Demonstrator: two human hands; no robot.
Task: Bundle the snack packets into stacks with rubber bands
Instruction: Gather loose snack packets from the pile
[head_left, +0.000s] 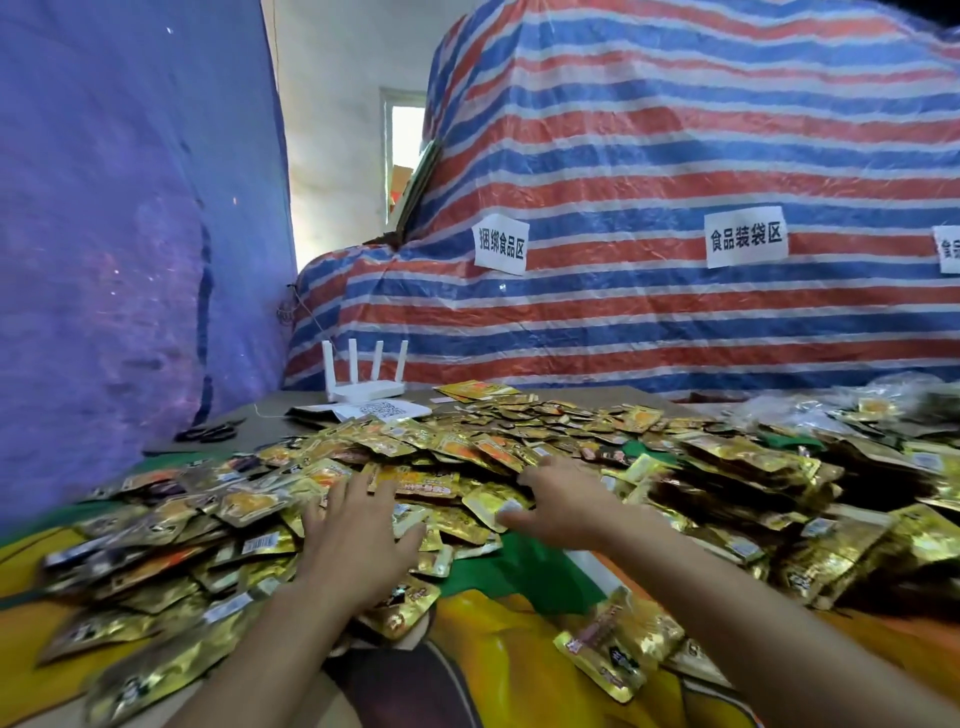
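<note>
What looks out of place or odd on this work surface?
A white router stands by paper sheets at the far edge, unrelated to bundling. The snack packets lie in a loose, sprawling heap; no rubber bands are visible.

Two hands are showing, the left hand (358, 540) and the right hand (558, 506), in front of one router (363, 387) carrying four antennas, among packets (467, 447) too many to count. One pair of scissors (210, 432) is lying left of the router, and three paper signs (501, 249) are hanging above it to the right.
</note>
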